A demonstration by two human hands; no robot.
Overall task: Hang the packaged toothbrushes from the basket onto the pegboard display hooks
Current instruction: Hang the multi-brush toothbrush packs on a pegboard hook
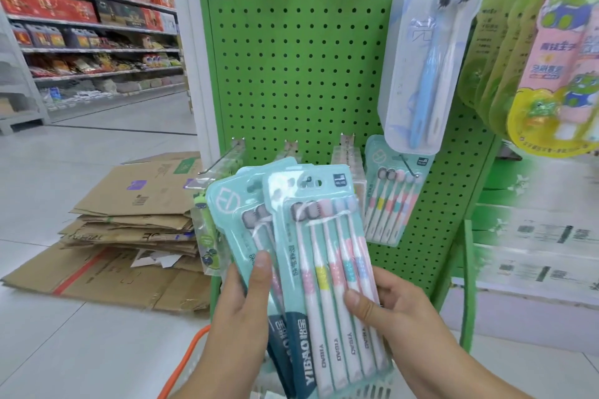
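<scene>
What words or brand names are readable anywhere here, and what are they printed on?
"YIBAO": dark band at the foot of the front teal five-brush toothbrush pack.
"YIBAO": on its white brush handles too.
Chinese print on the pink frog-cartoon pack: too blurred to read.
Shelf boxes and flattened brown cardboard: unreadable.

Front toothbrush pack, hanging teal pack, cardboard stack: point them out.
Front toothbrush pack (337, 272), head view, brush handles.
Hanging teal pack (390, 204), head view, brush handles.
Cardboard stack (129, 220), head view, folded edges.
</scene>
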